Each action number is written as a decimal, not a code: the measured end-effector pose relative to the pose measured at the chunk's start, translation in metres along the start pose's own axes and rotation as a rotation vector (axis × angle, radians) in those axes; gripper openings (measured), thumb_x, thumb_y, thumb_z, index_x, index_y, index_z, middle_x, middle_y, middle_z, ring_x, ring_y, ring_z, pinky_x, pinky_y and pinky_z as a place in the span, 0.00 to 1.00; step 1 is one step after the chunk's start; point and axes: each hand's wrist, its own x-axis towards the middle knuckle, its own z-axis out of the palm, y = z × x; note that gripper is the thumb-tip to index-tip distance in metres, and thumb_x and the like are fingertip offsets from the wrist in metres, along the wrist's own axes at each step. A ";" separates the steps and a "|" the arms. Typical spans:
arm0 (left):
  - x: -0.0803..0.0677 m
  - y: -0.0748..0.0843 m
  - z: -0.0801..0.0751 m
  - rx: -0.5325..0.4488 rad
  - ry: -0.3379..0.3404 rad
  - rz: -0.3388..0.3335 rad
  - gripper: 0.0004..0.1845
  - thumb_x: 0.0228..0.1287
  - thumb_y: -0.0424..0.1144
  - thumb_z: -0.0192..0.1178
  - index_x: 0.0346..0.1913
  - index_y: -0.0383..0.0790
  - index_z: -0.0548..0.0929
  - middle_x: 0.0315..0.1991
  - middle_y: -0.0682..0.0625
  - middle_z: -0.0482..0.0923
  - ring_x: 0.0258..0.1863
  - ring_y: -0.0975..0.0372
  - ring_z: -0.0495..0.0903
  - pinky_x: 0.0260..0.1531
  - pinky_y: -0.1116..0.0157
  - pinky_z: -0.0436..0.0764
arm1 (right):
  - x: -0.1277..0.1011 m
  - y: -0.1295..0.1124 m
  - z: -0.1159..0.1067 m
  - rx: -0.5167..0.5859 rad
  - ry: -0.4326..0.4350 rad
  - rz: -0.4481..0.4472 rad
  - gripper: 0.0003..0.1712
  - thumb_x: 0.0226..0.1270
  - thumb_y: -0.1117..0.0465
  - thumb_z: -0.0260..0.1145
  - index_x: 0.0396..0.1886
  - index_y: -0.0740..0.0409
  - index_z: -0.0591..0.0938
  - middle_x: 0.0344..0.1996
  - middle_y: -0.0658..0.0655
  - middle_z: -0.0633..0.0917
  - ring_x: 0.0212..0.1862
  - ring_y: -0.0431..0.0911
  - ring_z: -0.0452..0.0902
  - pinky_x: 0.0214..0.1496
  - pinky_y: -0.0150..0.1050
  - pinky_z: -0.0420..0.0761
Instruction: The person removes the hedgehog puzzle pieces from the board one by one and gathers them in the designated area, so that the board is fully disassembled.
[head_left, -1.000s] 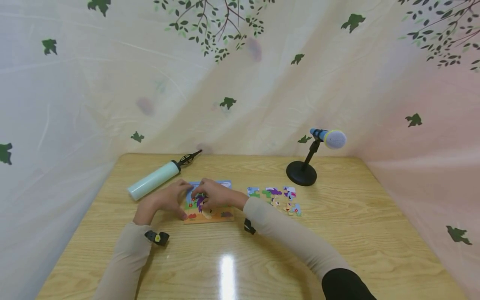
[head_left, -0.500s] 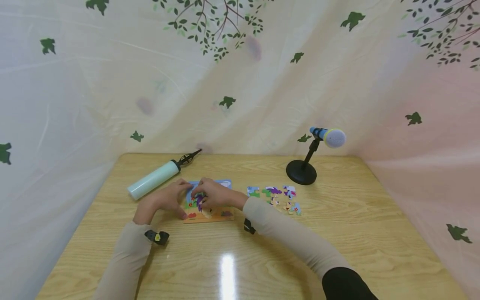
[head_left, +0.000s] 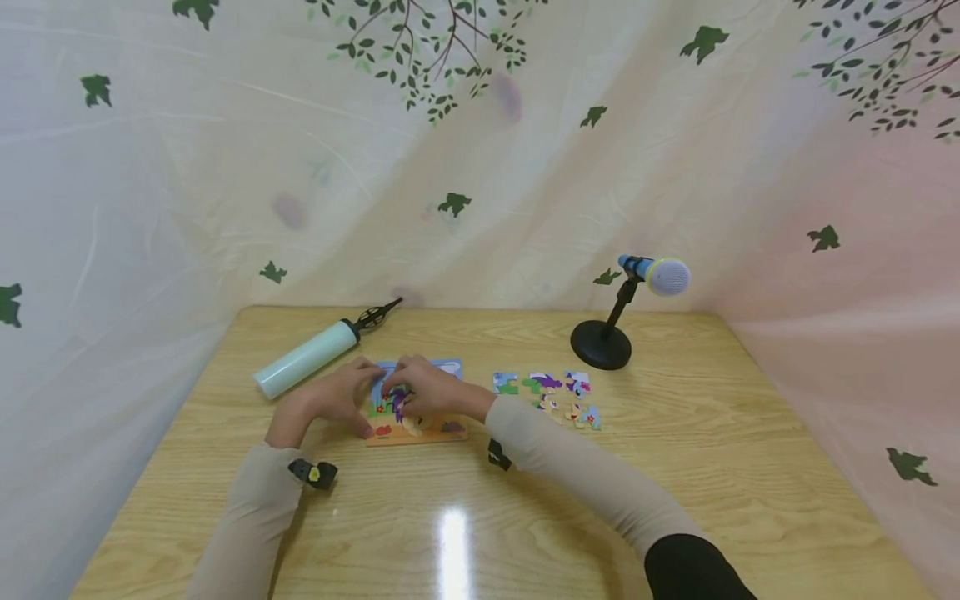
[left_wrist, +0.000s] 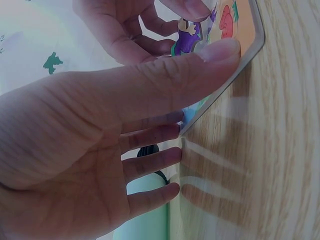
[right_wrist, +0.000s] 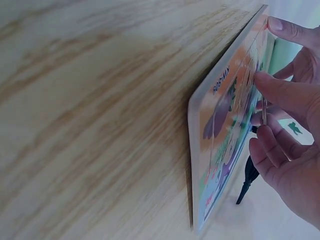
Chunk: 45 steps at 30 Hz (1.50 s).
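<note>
The puzzle board (head_left: 417,421) lay flat at the centre of the head view, on the wooden bench (head_left: 675,467), its long axis running left to right and its near edge parallel to the bench's front edge, well back from every bench edge. Bare wood lay open below it in the frame, toward the person, and to the lower right; on its left, the pale green hand pump (head_left: 307,358) sat just beyond the left hand, slanting toward the upper right with its black nozzle at that end. To the right of the board, a cluster of loose puzzle pieces (head_left: 551,396) lay near it but apart, and behind them a toy microphone on a black stand (head_left: 603,346) stood toward the upper right. The board showed an orange lower border, a blue upper part and cartoon figures in purple and green, with a thin pale rim visible in the wrist views. The left hand (head_left: 337,400) rested at the board's left edge, thumb pressed flat on the printed face near the corner and the other fingers straight against the bench beside it, its grip relaxed and apart. The right hand (head_left: 423,392) lay over the board's middle, its fingertips (right_wrist: 265,82) curled onto a puzzle piece (head_left: 397,400) set in the picture, its grip pinching that piece.
</note>
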 end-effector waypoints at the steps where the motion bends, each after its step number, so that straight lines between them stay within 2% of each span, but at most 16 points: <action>1: 0.000 0.000 0.000 0.002 0.001 0.001 0.56 0.45 0.40 0.82 0.75 0.25 0.62 0.67 0.32 0.64 0.69 0.37 0.64 0.72 0.36 0.65 | 0.000 0.000 0.000 0.000 0.002 0.001 0.19 0.65 0.65 0.72 0.56 0.52 0.87 0.53 0.56 0.80 0.52 0.44 0.71 0.52 0.30 0.74; 15: 0.001 0.000 0.000 0.007 -0.011 -0.008 0.56 0.46 0.41 0.82 0.75 0.25 0.62 0.65 0.33 0.65 0.68 0.39 0.64 0.71 0.37 0.66 | -0.002 0.000 0.002 0.007 0.006 0.015 0.19 0.67 0.65 0.70 0.58 0.50 0.86 0.55 0.56 0.79 0.54 0.44 0.70 0.53 0.29 0.74; 24: 0.001 0.000 0.001 0.007 -0.009 -0.001 0.55 0.47 0.41 0.82 0.74 0.24 0.63 0.64 0.34 0.66 0.67 0.41 0.66 0.71 0.37 0.67 | -0.005 -0.003 0.001 0.006 0.019 0.015 0.21 0.65 0.67 0.71 0.57 0.49 0.86 0.55 0.55 0.79 0.55 0.44 0.72 0.53 0.28 0.76; 31: -0.001 0.003 0.000 0.027 -0.004 0.008 0.55 0.47 0.41 0.81 0.74 0.24 0.62 0.64 0.33 0.66 0.66 0.41 0.67 0.70 0.37 0.69 | -0.013 0.001 0.000 0.039 0.065 -0.029 0.21 0.63 0.67 0.72 0.55 0.50 0.86 0.52 0.53 0.80 0.54 0.44 0.73 0.50 0.27 0.76; 37: -0.002 0.005 0.001 0.053 0.017 0.007 0.55 0.45 0.41 0.82 0.74 0.25 0.63 0.66 0.33 0.66 0.65 0.41 0.69 0.70 0.39 0.70 | -0.029 0.007 -0.003 0.060 0.099 -0.092 0.19 0.64 0.69 0.69 0.54 0.52 0.86 0.52 0.54 0.82 0.56 0.48 0.75 0.56 0.34 0.77; 40: -0.003 0.005 0.001 0.055 0.020 0.009 0.55 0.45 0.41 0.82 0.74 0.26 0.63 0.66 0.33 0.66 0.66 0.40 0.68 0.70 0.38 0.69 | -0.038 0.012 -0.004 0.089 0.120 -0.095 0.19 0.63 0.69 0.70 0.54 0.54 0.86 0.51 0.55 0.83 0.56 0.49 0.76 0.59 0.38 0.79; 45: -0.003 0.007 0.000 0.044 0.011 -0.011 0.55 0.46 0.41 0.81 0.75 0.27 0.63 0.69 0.32 0.64 0.69 0.38 0.65 0.72 0.37 0.66 | -0.054 0.019 -0.007 0.129 0.138 -0.070 0.19 0.62 0.67 0.74 0.53 0.55 0.86 0.50 0.56 0.83 0.54 0.49 0.77 0.56 0.44 0.83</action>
